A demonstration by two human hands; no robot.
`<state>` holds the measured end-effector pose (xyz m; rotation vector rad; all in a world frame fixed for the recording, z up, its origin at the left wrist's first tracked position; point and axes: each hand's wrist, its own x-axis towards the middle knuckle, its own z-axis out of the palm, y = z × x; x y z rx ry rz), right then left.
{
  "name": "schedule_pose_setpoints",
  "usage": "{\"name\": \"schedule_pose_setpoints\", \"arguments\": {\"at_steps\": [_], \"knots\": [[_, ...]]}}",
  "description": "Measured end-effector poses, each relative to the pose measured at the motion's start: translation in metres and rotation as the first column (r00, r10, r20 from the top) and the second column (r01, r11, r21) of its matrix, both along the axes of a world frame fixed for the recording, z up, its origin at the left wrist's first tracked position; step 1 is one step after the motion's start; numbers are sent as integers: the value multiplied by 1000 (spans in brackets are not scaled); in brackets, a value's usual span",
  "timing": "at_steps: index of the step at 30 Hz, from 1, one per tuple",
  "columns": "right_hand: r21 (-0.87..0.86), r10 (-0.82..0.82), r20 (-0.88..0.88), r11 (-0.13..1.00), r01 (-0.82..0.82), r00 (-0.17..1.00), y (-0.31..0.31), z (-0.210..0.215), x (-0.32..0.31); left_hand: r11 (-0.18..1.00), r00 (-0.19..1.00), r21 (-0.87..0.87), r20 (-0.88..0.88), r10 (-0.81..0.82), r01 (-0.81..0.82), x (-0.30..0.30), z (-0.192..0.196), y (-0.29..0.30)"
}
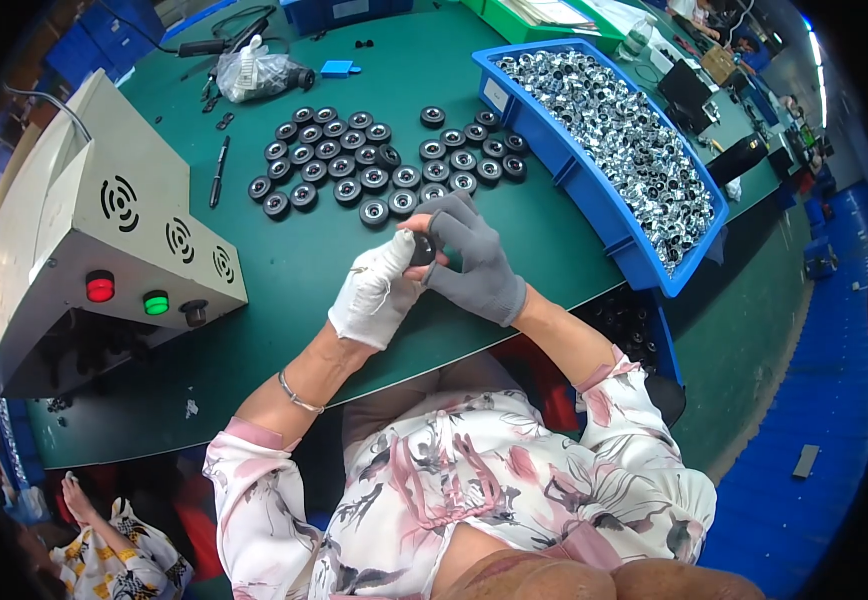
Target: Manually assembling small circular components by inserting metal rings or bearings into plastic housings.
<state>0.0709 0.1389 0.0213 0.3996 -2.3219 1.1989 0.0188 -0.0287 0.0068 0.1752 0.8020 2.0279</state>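
By the white-gloved left hand (374,290), a black round piece (423,249) is grasped at that hand's two o'clock; by the grey-gloved right hand (479,262), the same piece is apparently pinched at this hand's nine o'clock, though contact is partly hidden.

Green table (289,255): black wheels (347,189) clustered, pen (220,172), blue bin (594,212), beige machine (149,215)

White-gloved hand (379,292), grey-gloved hand (477,262)
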Motion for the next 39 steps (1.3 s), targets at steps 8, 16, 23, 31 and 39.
{"name": "schedule_pose_setpoints", "arguments": {"at_steps": [8,16,23,31,39], "knots": [[116,-16,-121,993,30,993,3,-2,-4,998,998,-17,-35,61,-61,5,7,2],[125,-21,-95,992,33,995,0,1,-1,998,986,-33,-162,45,-51,0,-2,0],[159,-55,-198,983,87,979,8,-2,0,997,999,74,-27,-20,22,3,0,4],[219,0,-225,974,51,974,10,6,1,999,959,2,-281,-30,32,-3,-1,-1],[232,1,-240,971,56,971,-1,2,0,952,895,-280,-445,-14,-124,9,22,-26]]}}
